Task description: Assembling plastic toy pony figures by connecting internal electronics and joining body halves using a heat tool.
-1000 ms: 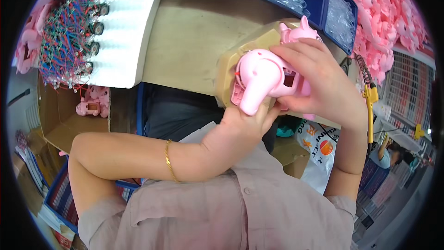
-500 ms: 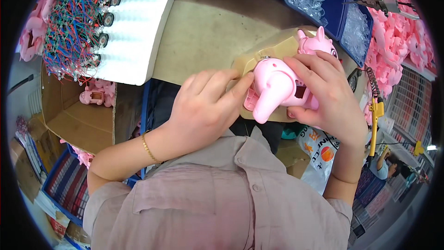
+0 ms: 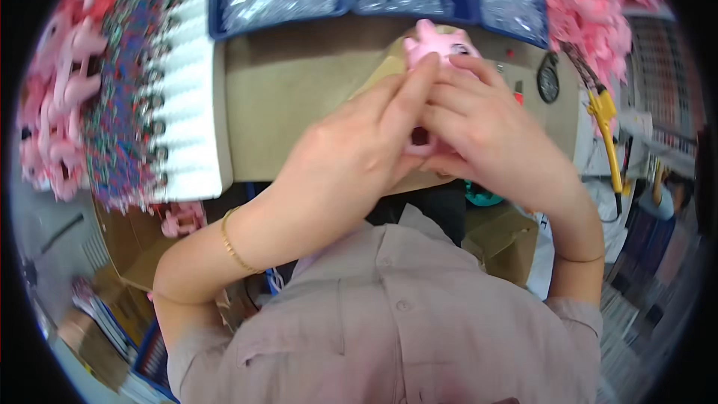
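A pink toy pony [image 3: 432, 43] is between my two hands at the table's near edge, its eared head pointing away from me. My left hand [image 3: 348, 138] wears a gold chain bracelet at the wrist. Its fingers lie across the top of the pony, closed together against it and hiding most of the body. From the other side my right hand [image 3: 490, 123] wraps round the pony, with the thumb low and the fingers over the top. A dark opening shows in the body between the hands. Part of a tan block [image 3: 383, 73] shows beside the pony, mostly covered by my left hand.
Blue bins [image 3: 348, 7] of clear plastic parts line the far edge. On the left stands a white foam tray [image 3: 196, 105] with bundled wires. Pink toy parts [image 3: 587, 0] heap at far right, near a yellow-handled tool [image 3: 606, 123] and a black oval part [image 3: 548, 84].
My left hand has moved from the pony's rear end onto its top, meeting my right hand. The pony's rounded rear is now covered. The whole view has shifted, showing more of the bins.
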The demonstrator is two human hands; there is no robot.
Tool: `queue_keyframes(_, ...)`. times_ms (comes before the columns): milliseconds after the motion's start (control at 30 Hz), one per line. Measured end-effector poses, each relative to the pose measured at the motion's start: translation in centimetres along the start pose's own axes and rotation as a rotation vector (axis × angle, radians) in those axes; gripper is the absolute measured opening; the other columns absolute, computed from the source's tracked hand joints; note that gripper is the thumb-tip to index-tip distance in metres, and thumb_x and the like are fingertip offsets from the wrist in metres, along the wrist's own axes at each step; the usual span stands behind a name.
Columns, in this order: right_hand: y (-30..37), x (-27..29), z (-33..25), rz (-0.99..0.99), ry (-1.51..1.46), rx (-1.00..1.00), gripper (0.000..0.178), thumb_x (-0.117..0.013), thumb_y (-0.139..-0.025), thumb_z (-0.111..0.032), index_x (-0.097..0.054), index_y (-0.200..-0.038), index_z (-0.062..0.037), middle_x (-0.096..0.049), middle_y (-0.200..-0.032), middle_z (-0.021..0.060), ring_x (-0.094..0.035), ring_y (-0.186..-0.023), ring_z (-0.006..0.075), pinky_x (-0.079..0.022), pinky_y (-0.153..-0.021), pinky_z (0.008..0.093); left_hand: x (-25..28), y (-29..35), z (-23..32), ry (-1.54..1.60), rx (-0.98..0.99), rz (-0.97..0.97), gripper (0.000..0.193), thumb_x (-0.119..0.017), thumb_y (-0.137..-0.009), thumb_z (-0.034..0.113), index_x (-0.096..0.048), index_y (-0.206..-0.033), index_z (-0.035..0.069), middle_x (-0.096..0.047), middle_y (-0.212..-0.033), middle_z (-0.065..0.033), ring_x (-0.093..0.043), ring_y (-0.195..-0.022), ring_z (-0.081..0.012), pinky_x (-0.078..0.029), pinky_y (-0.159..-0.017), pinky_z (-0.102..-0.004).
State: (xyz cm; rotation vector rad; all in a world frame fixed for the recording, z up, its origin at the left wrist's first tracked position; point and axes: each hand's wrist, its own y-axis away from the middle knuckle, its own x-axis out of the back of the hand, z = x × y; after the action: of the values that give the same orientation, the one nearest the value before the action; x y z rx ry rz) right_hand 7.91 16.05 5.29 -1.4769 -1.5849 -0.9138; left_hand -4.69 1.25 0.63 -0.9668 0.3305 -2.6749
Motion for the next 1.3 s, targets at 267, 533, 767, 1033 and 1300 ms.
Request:
queue_keyframes(267, 8.8, -2.8, -2.1, 0.16, -1.348, -0.998, 0.022, -0.054, -0.093, -0.018, -0.059, -0.101, 0.0025, -0.062, -0.073, 0.006, -0.057, -0.058, 0.0102, -0.047, -0.056, 0.0221, 0.7, -2.2, 1.6, -0.314, -0.017, -0.356, 0.067, -0.073, -0.07, 0.028, -0.05, -0.132, 0.017, -0.063, -0.104, -0.0094, -0.063, -0.082, -0.0258, -0.051, -0.07, -0.0345)
queue_keyframes(533, 8.0, -6.4, -4.4, 0.356, -1.706, -0.915, 0.025, -0.049, -0.097, -0.02, -0.059, -0.101, 0.0027, -0.061, -0.068, 0.0051, -0.055, -0.054, 0.0082, -0.043, -0.05, 0.0213, -0.1, -3.4, 2.2, -0.429, -0.027, -0.345, 0.049, -0.07, -0.072, 0.027, -0.059, -0.116, 0.009, -0.061, -0.093, -0.0056, -0.064, -0.082, -0.0206, -0.051, -0.062, -0.0311)
queue_keyframes(767, 4.8, -1.0, 1.7, 0.452, -0.543, -0.709, 0.021, -0.059, -0.087, -0.018, -0.063, -0.089, 0.0024, -0.059, -0.071, 0.0136, -0.06, -0.064, 0.0243, -0.046, -0.057, 0.0323, 0.3, -3.1, 2.6, -0.521, 0.008, -0.412, 0.057, -0.073, -0.07, 0.031, -0.058, -0.12, 0.007, -0.063, -0.1, -0.0112, -0.064, -0.081, -0.0239, -0.052, -0.067, -0.0332)
queue_keyframes(1033, -2.9, -3.2, 6.6, 0.448, -0.181, -0.448, 0.019, -0.059, -0.086, -0.017, -0.064, -0.085, 0.0019, -0.059, -0.076, 0.0132, -0.058, -0.069, 0.0264, -0.045, -0.064, 0.0342, -0.3, -2.6, 2.1, -0.516, 0.015, -0.365, 0.053, -0.07, -0.073, 0.037, -0.059, -0.115, 0.005, -0.062, -0.095, -0.0112, -0.064, -0.08, -0.0208, -0.051, -0.061, -0.0305)
queue_keyframes(1300, -2.9, -4.3, 7.2, 0.635, -0.148, -0.36, 0.019, -0.055, -0.087, -0.015, -0.061, -0.087, 0.0024, -0.059, -0.076, 0.014, -0.059, -0.071, 0.0283, -0.046, -0.065, 0.0352, -0.9, -2.5, 1.5, -0.492, -0.063, -0.3, 0.053, -0.07, -0.074, 0.034, -0.059, -0.118, 0.007, -0.06, -0.101, -0.0111, -0.062, -0.083, -0.0225, -0.051, -0.063, -0.0292)
